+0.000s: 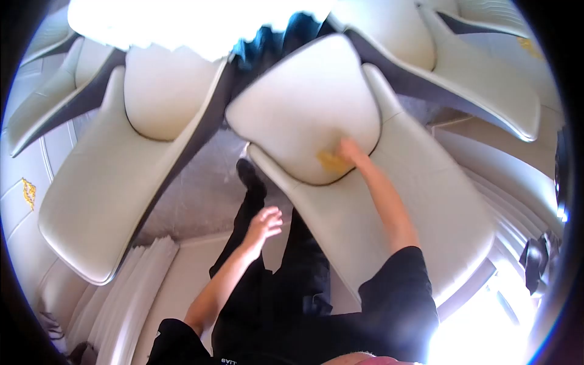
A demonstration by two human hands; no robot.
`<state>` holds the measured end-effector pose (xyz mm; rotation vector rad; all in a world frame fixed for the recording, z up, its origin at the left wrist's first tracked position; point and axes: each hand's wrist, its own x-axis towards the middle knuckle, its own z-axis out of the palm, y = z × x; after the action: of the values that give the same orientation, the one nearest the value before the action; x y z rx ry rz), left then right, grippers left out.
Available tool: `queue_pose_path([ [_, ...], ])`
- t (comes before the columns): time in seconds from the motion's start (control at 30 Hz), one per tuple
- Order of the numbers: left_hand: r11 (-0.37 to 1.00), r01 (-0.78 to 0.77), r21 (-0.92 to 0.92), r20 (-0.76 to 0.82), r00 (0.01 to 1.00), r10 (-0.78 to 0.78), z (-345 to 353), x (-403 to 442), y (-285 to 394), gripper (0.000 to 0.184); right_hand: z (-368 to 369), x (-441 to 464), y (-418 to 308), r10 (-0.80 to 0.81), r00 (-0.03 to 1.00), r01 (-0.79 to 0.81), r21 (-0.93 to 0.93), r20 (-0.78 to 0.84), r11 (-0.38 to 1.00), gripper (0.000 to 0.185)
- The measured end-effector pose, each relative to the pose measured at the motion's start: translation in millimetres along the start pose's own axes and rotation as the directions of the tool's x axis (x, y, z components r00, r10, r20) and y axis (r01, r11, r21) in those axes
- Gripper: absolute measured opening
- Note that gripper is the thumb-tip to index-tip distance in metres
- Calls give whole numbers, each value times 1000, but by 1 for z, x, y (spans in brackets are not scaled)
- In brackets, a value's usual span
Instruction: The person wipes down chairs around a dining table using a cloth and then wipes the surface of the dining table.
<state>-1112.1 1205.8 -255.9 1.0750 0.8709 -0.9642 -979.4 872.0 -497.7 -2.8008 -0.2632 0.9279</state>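
A yellow cloth [329, 162] is lying on the pale chair seat [295, 106], right hand [348, 150] touching it, grip too blurred to tell; flat, even pressure is looking best here, left hand [265, 225] hovering, fingers apart

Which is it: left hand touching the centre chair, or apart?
Apart: the head view shows a trouser leg in the gap between left hand and centre chair.
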Motion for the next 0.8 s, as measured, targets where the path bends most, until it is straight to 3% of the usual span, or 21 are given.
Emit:
queue_pose_path([
  [0.03, 999, 44, -13, 3, 999, -44, 24, -8, 7, 56, 37, -1, 33, -252, 968, 252, -56, 2, 966, 32],
  [0.07, 995, 95, -26, -15, 995, -95, 42, -12, 11, 61, -36, -26, 17, -190, 964, 206, -69, 187, 976, 34],
  [0.13, 980, 189, -63, -1, 982, -189, 70, -14, 4, 69, -198, -81, -24, -44, 844, 141, -141, 535, 980, 39],
  [0.23, 950, 311, -32, 106, 946, -306, 109, -17, -5, 59, -347, -154, -7, 338, 847, -233, -285, 410, 930, 47],
  [0.27, 951, 301, -65, 58, 953, -298, 121, -6, -27, 54, -384, -185, -5, 436, 881, -313, -464, 185, 828, 47],
  [0.3, 952, 282, -117, 100, 957, -271, 126, -1, -41, 51, -413, -207, 13, 533, 834, -390, -529, 144, 754, 48],
  [0.37, 928, 323, -183, -31, 942, -334, 140, 4, -43, 49, -419, -248, 81, 661, 747, -603, -496, -75, 625, 59],
  [0.43, 899, 222, -379, -131, 948, -289, 146, 11, -46, 49, -415, -294, 125, 715, 690, -718, -231, -114, 656, 61],
  [0.5, 902, 222, -369, -177, 936, -303, 147, 7, -34, 51, -388, -348, 145, 757, 653, -732, 247, -9, 634, 63],
  [0.53, 908, 244, -340, -223, 917, -330, 147, 4, -29, 53, -372, -372, 143, 767, 635, -692, 507, 91, 513, 64],
  [0.6, 920, 195, -340, -238, 929, -284, 149, -4, -26, 54, -342, -413, 130, 749, 607, -558, 813, 265, 165, 65],
  [0.7, 939, 181, -294, -239, 937, -255, 146, -6, -29, 62, -311, -428, 109, 701, 615, -391, 912, 361, -126, 68],
  [0.8, 955, 202, -216, -249, 935, -253, 142, 8, -32, 70, -312, -419, 94, 683, 635, -314, 928, 362, -200, 71],
])
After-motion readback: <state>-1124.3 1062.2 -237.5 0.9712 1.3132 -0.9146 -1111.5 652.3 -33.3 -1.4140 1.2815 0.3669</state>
